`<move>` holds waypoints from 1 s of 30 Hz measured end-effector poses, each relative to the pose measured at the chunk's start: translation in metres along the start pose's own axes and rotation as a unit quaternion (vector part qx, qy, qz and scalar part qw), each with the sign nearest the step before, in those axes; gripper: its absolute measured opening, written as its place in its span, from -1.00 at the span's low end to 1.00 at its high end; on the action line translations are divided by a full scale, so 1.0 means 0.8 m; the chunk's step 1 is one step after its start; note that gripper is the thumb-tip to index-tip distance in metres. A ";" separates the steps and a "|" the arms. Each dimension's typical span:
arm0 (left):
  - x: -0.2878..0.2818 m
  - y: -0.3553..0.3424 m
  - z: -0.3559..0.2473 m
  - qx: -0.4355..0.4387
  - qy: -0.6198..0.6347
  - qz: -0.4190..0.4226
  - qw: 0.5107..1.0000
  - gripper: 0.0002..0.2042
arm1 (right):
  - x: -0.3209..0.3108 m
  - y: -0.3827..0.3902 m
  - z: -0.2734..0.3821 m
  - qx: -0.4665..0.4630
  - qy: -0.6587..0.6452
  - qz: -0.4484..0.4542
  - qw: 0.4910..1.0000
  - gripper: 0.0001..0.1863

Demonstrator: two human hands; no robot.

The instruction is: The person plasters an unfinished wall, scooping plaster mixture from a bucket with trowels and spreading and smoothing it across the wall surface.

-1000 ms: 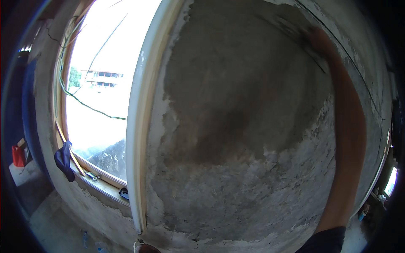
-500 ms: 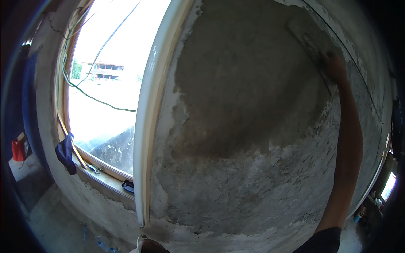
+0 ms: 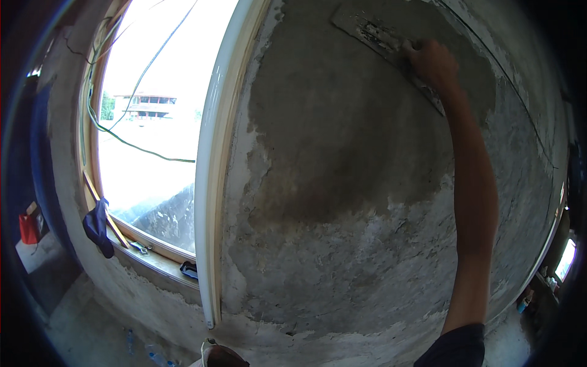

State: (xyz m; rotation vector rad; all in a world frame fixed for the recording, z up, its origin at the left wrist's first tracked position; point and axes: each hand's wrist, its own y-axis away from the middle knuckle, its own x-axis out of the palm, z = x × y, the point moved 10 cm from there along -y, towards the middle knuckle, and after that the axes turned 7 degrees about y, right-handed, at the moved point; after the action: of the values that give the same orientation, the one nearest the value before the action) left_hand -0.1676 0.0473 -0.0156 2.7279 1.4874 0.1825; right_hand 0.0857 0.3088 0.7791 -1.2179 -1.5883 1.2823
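My right hand is closed around the handle of a plastering trowel high on the wall. The trowel's long flat blade lies against dark, damp-looking plaster, slanting from upper left to lower right. Grey mortar is caked on the back of the blade. My right arm reaches up across the right side of the wall. My left hand is not in view. At the bottom edge sits a dark rounded thing with a pale rim, mostly cut off; I cannot make out what it is.
Below the damp patch the wall is rough and pale grey. A white upright frame post borders the window at left. Its sill holds a dark cloth and small tools. Loose cables hang there. Plastic bottles lie on the floor.
My right hand has swept the trowel leftward and slightly up across the damp plaster, from near the patch's right edge. The view has shifted slightly.
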 end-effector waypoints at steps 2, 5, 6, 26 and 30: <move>0.000 -0.004 0.004 -0.003 -0.005 0.010 1.000 -0.61 | 0.021 0.025 -0.005 0.005 0.020 0.043 0.999 -0.48; -0.025 0.003 0.039 -0.019 -0.001 -0.014 1.000 -0.60 | 0.024 0.202 0.122 -0.187 0.021 -0.007 0.982 -0.60; -0.025 0.000 0.039 -0.023 -0.002 -0.009 1.000 -0.60 | 0.027 0.258 0.142 -0.221 0.009 0.043 0.974 -0.62; 0.020 -0.013 0.025 -0.010 0.016 0.083 0.996 -0.60 | 0.033 0.756 0.119 -0.191 -0.104 0.377 0.900 -0.69; 0.029 0.019 0.002 -0.088 -0.073 0.077 0.990 -0.65 | 0.002 0.709 0.062 -0.044 -0.168 0.327 0.929 -0.74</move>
State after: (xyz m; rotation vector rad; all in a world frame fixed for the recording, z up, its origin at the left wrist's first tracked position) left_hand -0.1422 0.0587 -0.0135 2.6496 1.1665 0.1096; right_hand 0.1608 0.3239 0.2152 -1.7483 -1.5293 1.9389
